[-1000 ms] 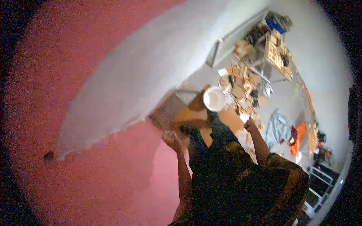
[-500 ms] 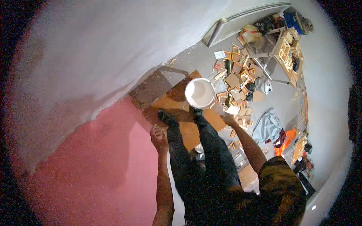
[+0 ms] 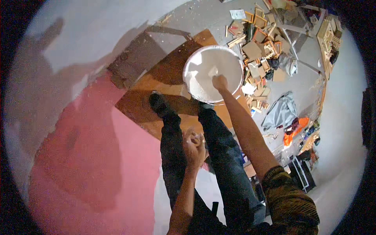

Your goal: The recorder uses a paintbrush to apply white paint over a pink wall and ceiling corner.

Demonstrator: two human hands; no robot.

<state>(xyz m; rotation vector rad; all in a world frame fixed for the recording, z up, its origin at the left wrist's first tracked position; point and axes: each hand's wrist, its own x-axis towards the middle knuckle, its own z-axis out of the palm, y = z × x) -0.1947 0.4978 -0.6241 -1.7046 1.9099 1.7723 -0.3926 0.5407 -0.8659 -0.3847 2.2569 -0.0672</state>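
Note:
A large white bucket (image 3: 189,88) stands on the brown board just past my feet, with pale, whitish material inside. My right hand (image 3: 220,83) reaches over its rim and down into it, fingers closed. Past the fingers shows a small pale, flat piece that looks like a scraper's blade (image 3: 212,72); its handle is hidden in the grip. Nearer to me, my left hand (image 3: 194,150) hangs between my legs with its fingers curled in. What the left hand holds, if anything, does not show.
Under my shoes lies a brown board (image 3: 137,111). To the left spreads a pink surface (image 3: 135,172) with a ragged edge against a whitish wall (image 3: 94,43). Wooden frames and offcuts (image 3: 256,51) are heaped at the right, near a grey sheet (image 3: 280,111) and orange cloth (image 3: 295,131).
My right hand has moved from beside the bucket into it. My left hand has come rightward, from over the pink surface to between my legs. The bucket looks larger and nearer.

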